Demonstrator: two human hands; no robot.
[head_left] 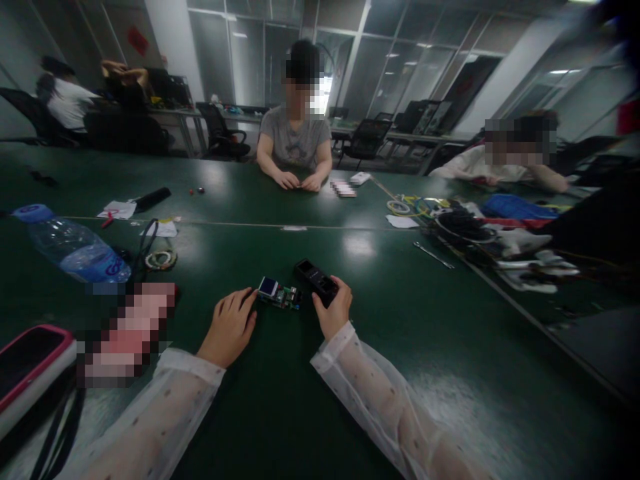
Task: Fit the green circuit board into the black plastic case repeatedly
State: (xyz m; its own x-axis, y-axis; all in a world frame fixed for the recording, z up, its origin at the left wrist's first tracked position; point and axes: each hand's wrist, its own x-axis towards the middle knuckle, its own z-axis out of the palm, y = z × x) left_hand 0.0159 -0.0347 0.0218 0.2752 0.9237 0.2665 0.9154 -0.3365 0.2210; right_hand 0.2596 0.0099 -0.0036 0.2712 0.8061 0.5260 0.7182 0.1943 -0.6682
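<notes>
A small circuit board with a square screen (269, 287) lies on the green table (280, 413) between my hands. My left hand (231, 327) rests on the table just left of it, fingers slightly spread, with fingertips close to the screen's left edge; nothing shows in its grasp. To the right of the board is a black rectangular device (316, 280), tilted toward the right. My right hand (334, 308) grips the near end of this device, thumb on one side and fingers on the other.
At the left are a water bottle (75, 247), a blurred pink item (127, 330) and a pink-edged device (33, 367). Cables and tools (480, 233) pile up at the right, near a wrench (433, 255). A person (295, 140) sits opposite.
</notes>
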